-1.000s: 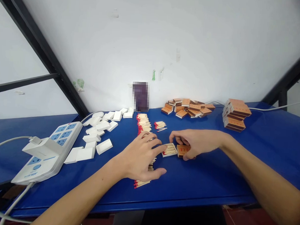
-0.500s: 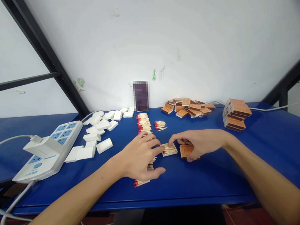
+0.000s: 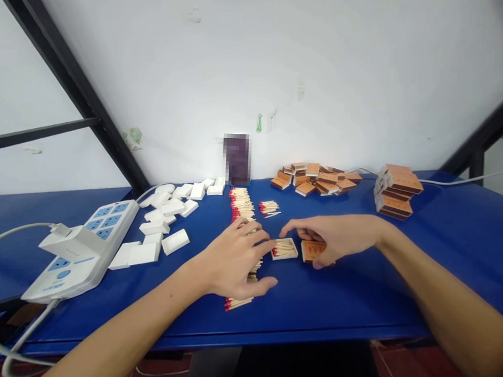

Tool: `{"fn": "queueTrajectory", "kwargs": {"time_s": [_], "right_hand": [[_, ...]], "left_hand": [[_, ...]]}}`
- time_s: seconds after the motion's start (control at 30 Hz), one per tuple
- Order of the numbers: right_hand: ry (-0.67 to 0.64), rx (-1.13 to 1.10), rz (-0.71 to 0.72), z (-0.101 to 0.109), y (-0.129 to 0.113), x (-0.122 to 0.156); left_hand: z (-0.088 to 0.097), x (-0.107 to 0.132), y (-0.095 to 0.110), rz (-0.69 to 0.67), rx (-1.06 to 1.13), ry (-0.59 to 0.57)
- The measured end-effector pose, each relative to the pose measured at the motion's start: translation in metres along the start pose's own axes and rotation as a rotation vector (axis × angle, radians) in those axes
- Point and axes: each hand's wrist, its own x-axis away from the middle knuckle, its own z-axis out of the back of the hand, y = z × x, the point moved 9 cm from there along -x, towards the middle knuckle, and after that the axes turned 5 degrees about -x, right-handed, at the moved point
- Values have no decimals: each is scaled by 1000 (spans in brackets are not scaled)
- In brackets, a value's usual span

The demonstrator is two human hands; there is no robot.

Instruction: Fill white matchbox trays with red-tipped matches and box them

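Note:
My left hand (image 3: 242, 260) is open, its fingers spread over a long row of red-tipped matches (image 3: 241, 203). Its index fingertip meets the left edge of a small white matchbox tray (image 3: 285, 256), which lies flat with matches (image 3: 285, 247) inside. To the right of the tray, my right hand (image 3: 326, 242) has its thumb and fingers around an orange matchbox sleeve (image 3: 312, 251) on the table. The right index finger reaches out above the tray's far edge, apart from it. My palm hides part of the match row.
White trays (image 3: 173, 207) lie scattered to the left, beside a power strip (image 3: 86, 248) with cables. A few matches (image 3: 269, 208) lie beyond the filled tray. Orange matchboxes are heaped (image 3: 318, 179) by the wall and stacked (image 3: 397, 190) to the right on the blue table (image 3: 312, 313).
The right index finger has lifted slightly back from the filled tray, showing more of its matches. My left hand, the sleeve and the tray stay about where they were.

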Motion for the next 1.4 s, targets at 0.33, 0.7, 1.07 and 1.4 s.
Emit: {"fn": "queueTrajectory", "kwargs": {"time_s": [0.33, 0.7, 1.07, 1.4], "right_hand": [[125, 94, 65, 4, -7, -6], [250, 160, 118, 16, -5, -4], [237, 174, 171, 13, -11, -4], [176, 137, 138, 1, -25, -8]], "left_hand": [[-2, 0, 4, -36, -7, -44], [-8, 3, 5, -43, 25, -81], [-3, 1, 9, -71, 53, -63], [-4, 1, 16, -102, 105, -90]]}}
